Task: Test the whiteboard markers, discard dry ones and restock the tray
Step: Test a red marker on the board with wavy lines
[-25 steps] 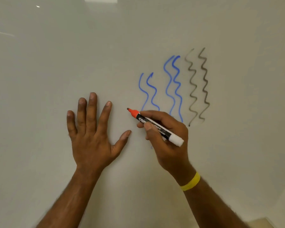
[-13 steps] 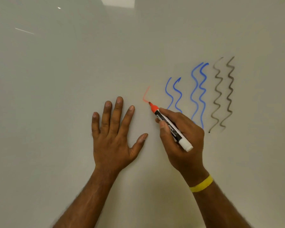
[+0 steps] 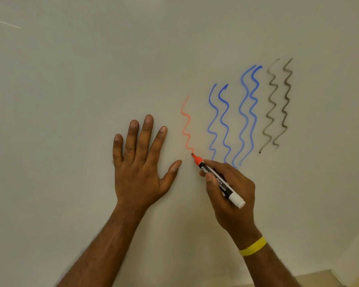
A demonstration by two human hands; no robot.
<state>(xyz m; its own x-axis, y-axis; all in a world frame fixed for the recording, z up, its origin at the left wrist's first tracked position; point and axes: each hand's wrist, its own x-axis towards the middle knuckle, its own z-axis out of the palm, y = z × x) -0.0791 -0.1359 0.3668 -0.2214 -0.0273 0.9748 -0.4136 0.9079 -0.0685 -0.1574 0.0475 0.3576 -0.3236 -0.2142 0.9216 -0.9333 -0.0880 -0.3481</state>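
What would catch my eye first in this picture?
The wavy test lines on the whiteboard: blue squiggles and grey squiggles upper right, a pale red squiggle left of them. Below it, the right hand holds a red marker, while the left hand lies flat.

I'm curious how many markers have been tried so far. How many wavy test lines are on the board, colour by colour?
Red wavy line: 1, pale, with the red marker in the right hand at its lower end
Blue wavy lines: 4
Grey-black wavy lines: 2
Total: 7 lines on the whiteboard
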